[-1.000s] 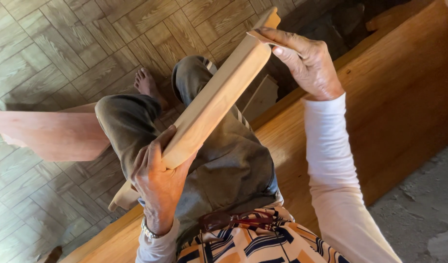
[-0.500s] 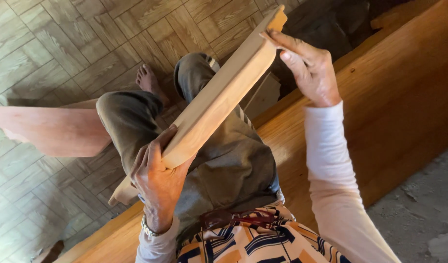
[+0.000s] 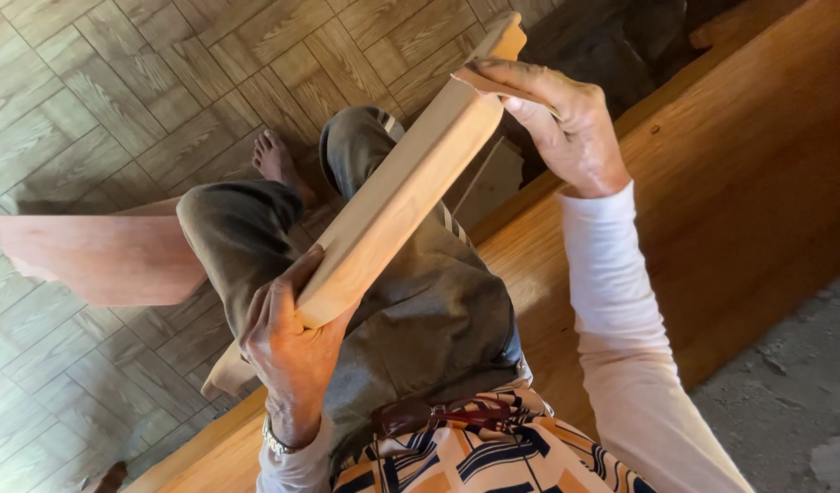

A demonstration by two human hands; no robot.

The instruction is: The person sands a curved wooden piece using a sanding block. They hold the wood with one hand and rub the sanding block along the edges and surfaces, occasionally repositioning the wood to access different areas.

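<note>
Head view, looking down at a seated person. Nearest: patterned shirt (image 3: 493, 461) in orange, navy and white, with a dark red belt (image 3: 438, 413) just above it. Left hand (image 3: 288, 351) closed around the near end of a long pale wooden board (image 3: 402, 187), thumb lying on the upper face, fingers wrapped under; a metal wristband (image 3: 278, 440) sits on that wrist. The board runs diagonally away from the body, held clear above the lap, crossing over grey trousers (image 3: 420, 301) with both knees bent. Right hand (image 3: 566, 123) grips the far end of the board, fingers curled over the top edge, thumb on the side facing the camera; pale long sleeve (image 3: 621, 310) runs back toward the body. The person sits on a broad wooden bench (image 3: 740, 173), its long front edge running diagonally from lower left to upper right. Beyond the left knee a reddish wooden plank (image 3: 100, 256) lies near a bare foot (image 3: 278, 160), the foot resting on the parquet-patterned floor (image 3: 119, 82). Rough grey concrete (image 3: 794, 383) borders the bench at lower right
</note>
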